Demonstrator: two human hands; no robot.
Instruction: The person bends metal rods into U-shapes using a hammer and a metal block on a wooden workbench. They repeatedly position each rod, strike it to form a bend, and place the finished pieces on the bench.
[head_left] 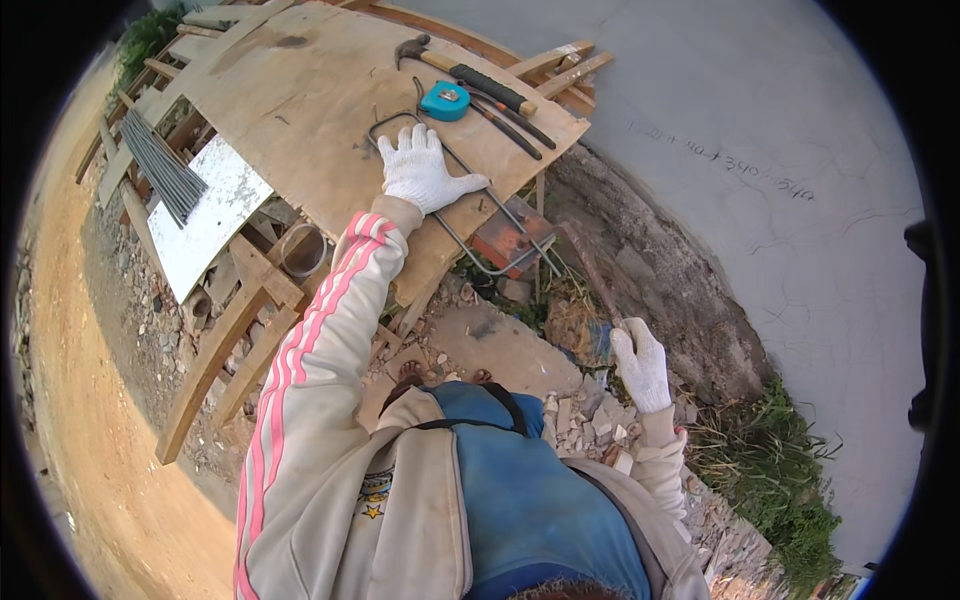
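Observation:
My left hand (425, 170), in a white knit glove, lies spread on a thin steel rod bent into a rectangular frame (461, 240). The frame rests on a plywood board (310, 110), and one corner reaches past its edge over a worn reddish block (512, 238). In its white glove, my right hand (642, 365) is closed around the near end of a rusty metal bar (592, 266), which slants up toward that block. Beyond my left hand are a teal tape measure (444, 101), a claw hammer (455, 72) with a dark-wrapped grip, and a long-handled tool (512, 128), probably pincers.
Straight steel rods (165, 165) lie bundled on a white panel (205, 215) at left. Wooden beams (215, 365) jut out below. A grey wall (760, 130) rises on the right, with rubble (595, 415) and grass (765, 465) along its foot.

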